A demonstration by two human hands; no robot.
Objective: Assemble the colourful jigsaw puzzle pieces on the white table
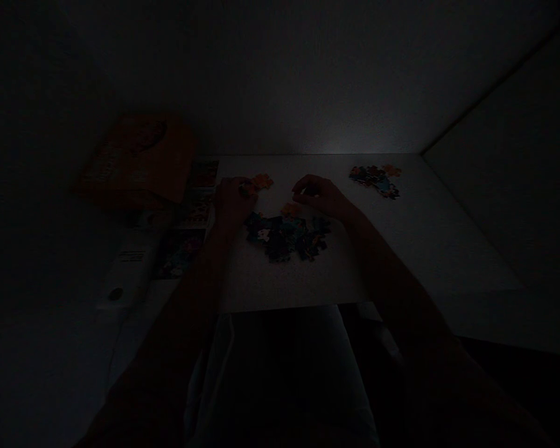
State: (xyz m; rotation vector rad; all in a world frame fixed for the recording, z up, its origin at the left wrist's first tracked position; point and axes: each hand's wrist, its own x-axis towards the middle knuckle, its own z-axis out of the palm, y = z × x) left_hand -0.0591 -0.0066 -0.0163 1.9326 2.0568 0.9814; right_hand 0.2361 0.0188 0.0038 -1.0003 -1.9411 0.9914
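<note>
The view is very dark. My left hand (229, 198) is at the left of the white tabletop, its fingers closed at a small cluster of orange and dark jigsaw puzzle pieces (263, 181). To the right, my right hand (325, 195) hovers with curled fingers; thumb and index tips are slightly apart, and nothing shows between them. Just below its fingertips lies an orange puzzle piece (290, 210). Nearer to me spreads a pile of dark blue and teal puzzle pieces (287, 236), between my forearms.
Another group of puzzle pieces (377, 179) lies at the back right. On the left stand an orange box (137, 155) and picture cards (180, 252), beside a white object with a dark round spot (126, 267). A wall (280, 81) rises behind the tabletop (429, 249).
</note>
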